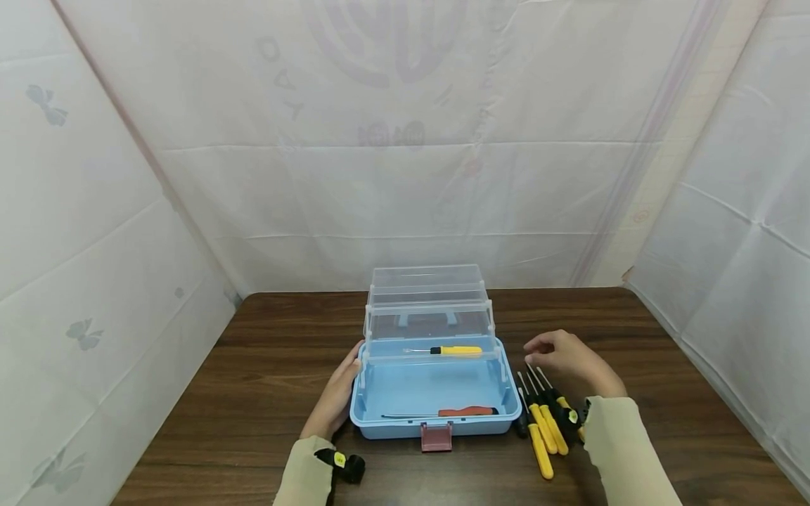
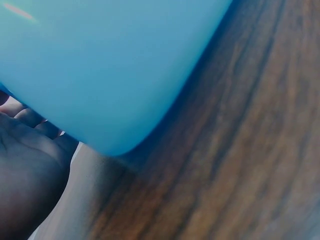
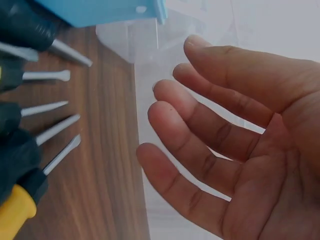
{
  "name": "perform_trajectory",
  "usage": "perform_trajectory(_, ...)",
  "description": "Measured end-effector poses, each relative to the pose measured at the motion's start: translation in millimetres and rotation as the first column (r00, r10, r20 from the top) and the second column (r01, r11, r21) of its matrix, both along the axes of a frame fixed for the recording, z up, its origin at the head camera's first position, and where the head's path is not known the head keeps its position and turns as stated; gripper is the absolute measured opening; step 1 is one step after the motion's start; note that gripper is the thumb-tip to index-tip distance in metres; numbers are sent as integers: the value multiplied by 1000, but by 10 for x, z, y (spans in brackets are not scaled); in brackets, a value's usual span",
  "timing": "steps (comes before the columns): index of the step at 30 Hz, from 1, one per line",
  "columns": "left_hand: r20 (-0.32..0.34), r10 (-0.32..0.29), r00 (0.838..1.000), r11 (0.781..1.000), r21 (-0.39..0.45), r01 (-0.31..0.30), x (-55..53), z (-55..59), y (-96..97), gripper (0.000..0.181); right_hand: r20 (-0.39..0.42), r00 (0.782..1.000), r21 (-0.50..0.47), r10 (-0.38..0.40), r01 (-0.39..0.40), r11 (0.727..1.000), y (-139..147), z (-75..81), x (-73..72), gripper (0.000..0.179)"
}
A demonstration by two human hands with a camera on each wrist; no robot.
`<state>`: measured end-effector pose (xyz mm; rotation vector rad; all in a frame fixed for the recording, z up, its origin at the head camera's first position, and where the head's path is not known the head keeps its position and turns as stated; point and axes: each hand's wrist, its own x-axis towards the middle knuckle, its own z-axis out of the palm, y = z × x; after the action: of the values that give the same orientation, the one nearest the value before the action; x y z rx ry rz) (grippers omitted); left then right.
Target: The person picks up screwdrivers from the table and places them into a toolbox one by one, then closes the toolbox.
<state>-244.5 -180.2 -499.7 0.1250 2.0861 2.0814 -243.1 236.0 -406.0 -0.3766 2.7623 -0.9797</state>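
A light blue toolbox [image 1: 436, 426] with a clear lid [image 1: 425, 276] raised at the back stands on the table. My left hand [image 1: 338, 393] holds its left side, thumb at the rim; in the left wrist view the fingertips are hidden behind the blue wall. A red-handled screwdriver [image 1: 468, 411] lies along the front of the box floor. One yellow-handled screwdriver [image 1: 460, 350] lies in the clear tray [image 1: 380, 360] at the back. My right hand [image 3: 235, 130] hovers with loosely bent fingers and nothing in them, just beyond the tips of several yellow-and-black screwdrivers [image 1: 549, 427].
The screwdrivers lie fanned on the dark wooden table [image 1: 272, 393], close against the box's right side. A pinkish latch [image 1: 436, 438] hangs down at the box front. White sheeting [image 1: 316, 204] encloses the table's back and sides.
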Motion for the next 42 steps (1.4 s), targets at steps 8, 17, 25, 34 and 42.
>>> perform_trajectory(8, 2, 7, 1000, 1000, -11, -7, -2, 1, 8, 53, 61, 997, 1, -49, 49, 999, 117, -80, 66, 27)
perform_trajectory(17, 0, 10, 1000, 1000, -22, -10, -3, -11, 0, 55, 120, 989, -1, -82, 82, 997, 207, -186, 89, 29)
perform_trajectory(25, 9, 25, 1000, 1000, -14, -24, -11, -24, 4, 54, 163, 977, 26, -135, 133, 991, 248, -239, 116, 30)
perform_trajectory(34, 9, 19, 1000, 1000, -22, -19, -10, -19, -2, 53, 215, 963, 8, -161, 163, 987, 311, -310, 130, 27)
perform_trajectory(42, 14, 26, 1000, 999, -21, -26, -8, -16, 10, 53, 240, 957, 14, -165, 167, 986, 367, -361, 148, 28)
